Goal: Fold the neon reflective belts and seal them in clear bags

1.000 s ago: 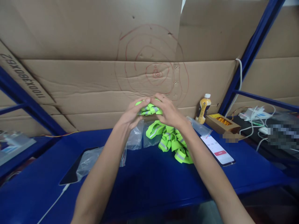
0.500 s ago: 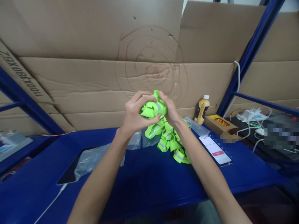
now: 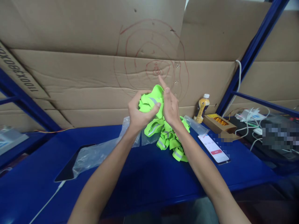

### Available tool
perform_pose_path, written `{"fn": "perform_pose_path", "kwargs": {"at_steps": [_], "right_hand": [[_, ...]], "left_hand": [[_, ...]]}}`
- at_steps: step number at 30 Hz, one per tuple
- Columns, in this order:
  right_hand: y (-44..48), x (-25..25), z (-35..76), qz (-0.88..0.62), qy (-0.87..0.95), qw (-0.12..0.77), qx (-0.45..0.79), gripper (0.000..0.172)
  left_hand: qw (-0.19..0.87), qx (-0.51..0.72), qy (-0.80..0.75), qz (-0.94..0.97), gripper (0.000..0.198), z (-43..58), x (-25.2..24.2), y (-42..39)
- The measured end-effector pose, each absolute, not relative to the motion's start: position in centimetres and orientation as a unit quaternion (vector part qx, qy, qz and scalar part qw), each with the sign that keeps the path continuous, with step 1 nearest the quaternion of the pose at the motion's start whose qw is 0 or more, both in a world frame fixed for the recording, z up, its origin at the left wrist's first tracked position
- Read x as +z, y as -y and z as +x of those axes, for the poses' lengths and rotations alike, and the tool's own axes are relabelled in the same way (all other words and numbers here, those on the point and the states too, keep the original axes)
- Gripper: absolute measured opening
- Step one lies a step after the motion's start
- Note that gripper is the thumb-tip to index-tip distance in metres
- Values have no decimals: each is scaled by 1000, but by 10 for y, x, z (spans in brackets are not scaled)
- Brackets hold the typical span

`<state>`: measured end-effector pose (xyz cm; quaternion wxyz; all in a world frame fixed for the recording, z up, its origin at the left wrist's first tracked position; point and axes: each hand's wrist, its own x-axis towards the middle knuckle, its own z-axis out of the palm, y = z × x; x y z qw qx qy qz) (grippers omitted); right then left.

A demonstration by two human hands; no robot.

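Note:
My left hand (image 3: 138, 109) is wrapped round a bunched-up neon-green reflective strap (image 3: 147, 102) with a grey stripe, its thumb lying across the front. Against the right side of this bundle rests my right hand (image 3: 171, 107), flat, with its fingers stretched upward and palm turned inward. Both hands are raised above the table. Below them lies a loose heap of the same looped green strap (image 3: 165, 137), partly hidden behind my right wrist. Whether the heap joins the bundle cannot be made out.
Clear plastic bags (image 3: 98, 155) lie on the blue table (image 3: 149, 180), one partly over a dark tablet (image 3: 66, 168). At right are a lit phone (image 3: 213, 149), a juice bottle (image 3: 201, 109) and an open cardboard box (image 3: 219, 123). Behind stands a cardboard wall (image 3: 93, 74).
My right hand has gone from curled fingers at the bundle to a flat, stretched-out palm at its side. My left hand keeps its hold and has shifted slightly right.

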<state>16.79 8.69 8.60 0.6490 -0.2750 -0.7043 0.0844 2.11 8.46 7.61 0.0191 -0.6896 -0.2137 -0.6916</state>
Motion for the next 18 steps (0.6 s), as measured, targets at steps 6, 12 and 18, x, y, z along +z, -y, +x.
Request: {"fn": "perform_pose_path", "kwargs": {"at_steps": [6,12,18], "right_hand": [[-85,77,162,-277,667,690,54,60],[-92,73,162,-309,633,662,255,68],[-100,77,160,-265,596,621,434,69]], "left_hand": [[34,-680,236,-693,36,19,81,-78],[38,-679,244,-691,29,22,80,-75],[91,-656,225,-714,37,27,69,-77]]}}
